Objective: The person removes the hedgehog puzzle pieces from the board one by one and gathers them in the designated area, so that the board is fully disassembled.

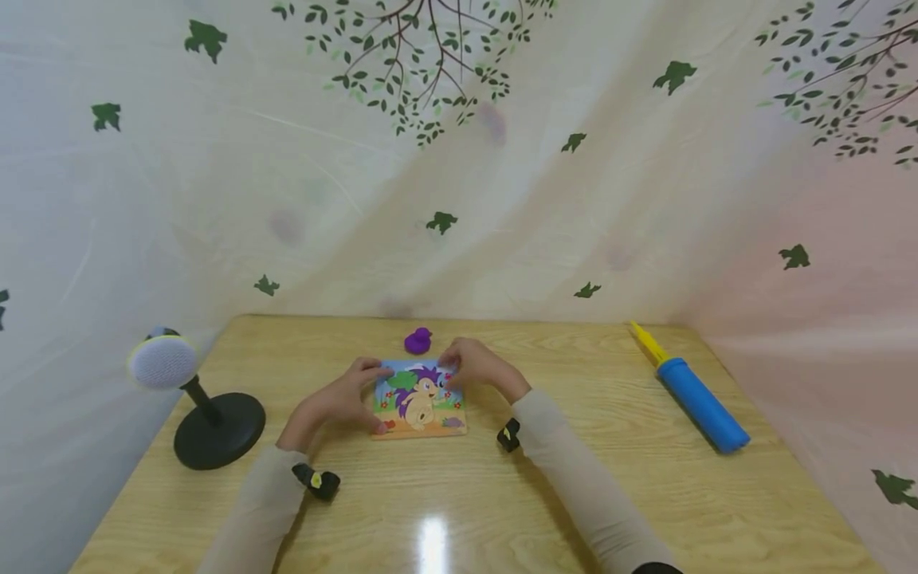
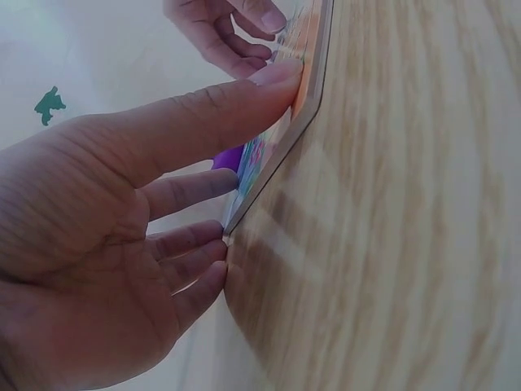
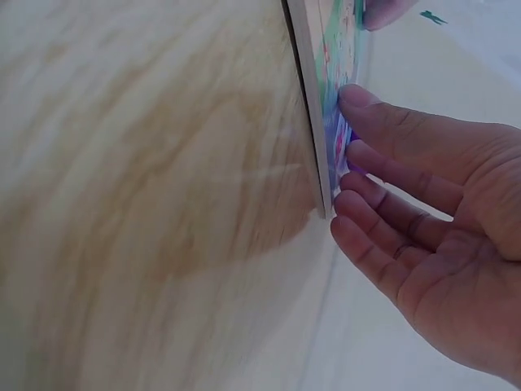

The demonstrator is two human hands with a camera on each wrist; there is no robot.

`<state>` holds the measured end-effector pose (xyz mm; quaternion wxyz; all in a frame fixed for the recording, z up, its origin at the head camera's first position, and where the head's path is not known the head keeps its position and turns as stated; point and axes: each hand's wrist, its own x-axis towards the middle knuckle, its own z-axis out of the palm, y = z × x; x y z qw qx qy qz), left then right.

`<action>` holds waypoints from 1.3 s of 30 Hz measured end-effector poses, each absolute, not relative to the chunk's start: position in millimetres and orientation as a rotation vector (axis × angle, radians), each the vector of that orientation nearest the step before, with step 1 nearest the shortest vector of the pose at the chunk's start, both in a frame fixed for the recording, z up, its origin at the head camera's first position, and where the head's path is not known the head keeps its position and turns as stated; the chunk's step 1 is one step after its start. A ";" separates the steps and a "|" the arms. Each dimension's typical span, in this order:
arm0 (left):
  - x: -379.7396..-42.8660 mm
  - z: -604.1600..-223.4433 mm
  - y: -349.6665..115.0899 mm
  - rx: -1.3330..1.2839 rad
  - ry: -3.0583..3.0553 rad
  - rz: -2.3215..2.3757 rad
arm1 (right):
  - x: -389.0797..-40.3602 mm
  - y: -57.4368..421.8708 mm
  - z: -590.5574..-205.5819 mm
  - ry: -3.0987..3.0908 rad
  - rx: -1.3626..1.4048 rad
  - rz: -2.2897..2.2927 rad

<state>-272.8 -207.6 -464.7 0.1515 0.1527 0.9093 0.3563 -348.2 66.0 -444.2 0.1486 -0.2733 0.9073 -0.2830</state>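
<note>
A flat wooden picture board (image 1: 423, 402) lies on the table, showing a purple-haired hedgehog among flowers. At its left side is my left hand (image 1: 343, 402), the thumb on the near left corner and the fingertips at the far left. In the left wrist view this thumb (image 2: 220, 110) rests on the board's face, with fairly straight fingers touching its edge. My right hand (image 1: 482, 369) is at the far right corner. The right wrist view shows its thumb (image 3: 399, 122) touching the face and its fingers (image 3: 383, 232) loosely bent by the corner.
A small purple duck (image 1: 417, 341) sits just behind the board. On the left stands a round white-meshed object on a black base (image 1: 218, 430). A blue hand pump (image 1: 703, 406) with a yellow nozzle lies at the right. Leaf-patterned cloth (image 1: 459, 183) hangs behind the wooden table (image 1: 402, 510).
</note>
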 end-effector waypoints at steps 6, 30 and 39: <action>-270.6 -465.5 -207.0 0.449 2.610 1.029 | -350.4 60.7 -443.9 2.620 -0.787 -0.737; -273.5 -465.4 -209.2 0.457 2.605 1.019 | -359.1 58.4 -437.1 2.571 -0.834 -0.633; -271.3 -461.8 -209.3 0.483 2.588 1.036 | -362.7 58.1 -436.6 2.545 -0.880 -0.623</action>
